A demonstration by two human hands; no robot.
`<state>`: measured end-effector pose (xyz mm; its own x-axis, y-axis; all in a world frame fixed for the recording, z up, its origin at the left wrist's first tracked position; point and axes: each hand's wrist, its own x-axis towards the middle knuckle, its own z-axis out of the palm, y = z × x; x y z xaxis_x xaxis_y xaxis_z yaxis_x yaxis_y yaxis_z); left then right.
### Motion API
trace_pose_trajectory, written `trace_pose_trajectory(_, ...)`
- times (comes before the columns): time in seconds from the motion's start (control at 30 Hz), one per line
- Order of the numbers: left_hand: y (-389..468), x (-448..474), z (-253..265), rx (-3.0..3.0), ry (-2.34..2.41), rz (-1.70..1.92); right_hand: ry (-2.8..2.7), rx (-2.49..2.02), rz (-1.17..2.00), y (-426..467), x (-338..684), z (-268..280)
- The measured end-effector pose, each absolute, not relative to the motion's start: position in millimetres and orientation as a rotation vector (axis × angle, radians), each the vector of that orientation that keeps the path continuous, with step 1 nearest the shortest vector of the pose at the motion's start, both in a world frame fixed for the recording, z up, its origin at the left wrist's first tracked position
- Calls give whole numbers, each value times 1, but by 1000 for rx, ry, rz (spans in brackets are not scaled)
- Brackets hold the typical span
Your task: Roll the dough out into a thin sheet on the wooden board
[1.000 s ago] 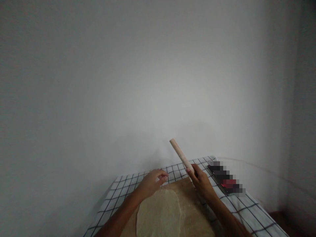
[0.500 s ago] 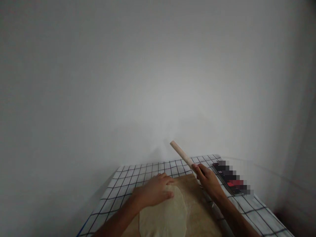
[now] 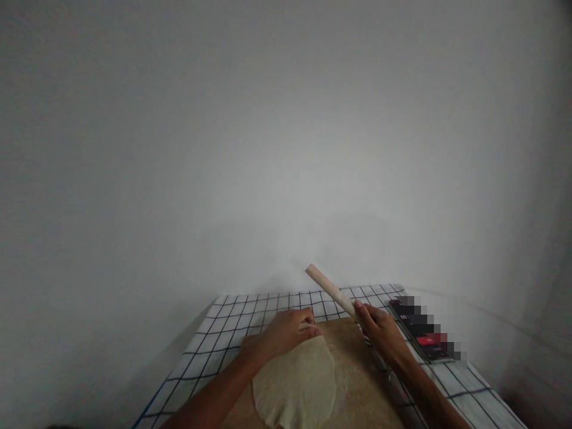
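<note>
A flat, roughly round sheet of dough (image 3: 297,381) lies on a brown wooden board (image 3: 357,381), its near edge looking wavy. My left hand (image 3: 292,328) is at the far edge of the dough, fingers curled and pinching that edge. In my right hand (image 3: 378,328) a pale wooden rolling pin (image 3: 329,289) is gripped near its lower end. The pin tilts up to the left, raised beyond the far right corner of the board and off the dough.
Under the board is a white tablecloth with a black grid (image 3: 201,357). A dark phone-like screen (image 3: 420,330), partly pixelated, lies on the right of the table. A plain pale wall (image 3: 286,149) stands behind the table's far edge.
My left hand has gone from lying spread over the dough to pinching its far edge. The rolling pin has tilted lower, still in my right hand. The dough's near edge has become wavy.
</note>
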<state>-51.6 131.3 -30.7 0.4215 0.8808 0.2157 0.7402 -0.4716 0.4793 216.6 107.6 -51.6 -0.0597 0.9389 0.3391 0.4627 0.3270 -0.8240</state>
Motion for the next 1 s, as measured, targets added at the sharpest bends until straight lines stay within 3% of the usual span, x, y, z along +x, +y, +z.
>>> trace_pose_trajectory(0.2, 135, -91, 4, 2171, 1463, 1024, -1992, -1353, 485, 103, 211, -49)
trace_pose_trajectory(0.3, 105, -91, 10, 2177, 1390, 1045, -2189, -1358, 340, 93, 200, -44)
trace_pose_trajectory(0.5, 57, -54, -15, 2331, 1478, 878, -2272, -1465, 206, 84, 190, -40)
trace_pose_trajectory(0.77, 74, -52, -42, 2623, 1813, 485, -2347, -1436, 113, 91, 195, -48)
trace_pose_trajectory(1.0, 103, -53, -45, 2625, 1611, 227, -2433, -1535, 109, 107, 191, -55)
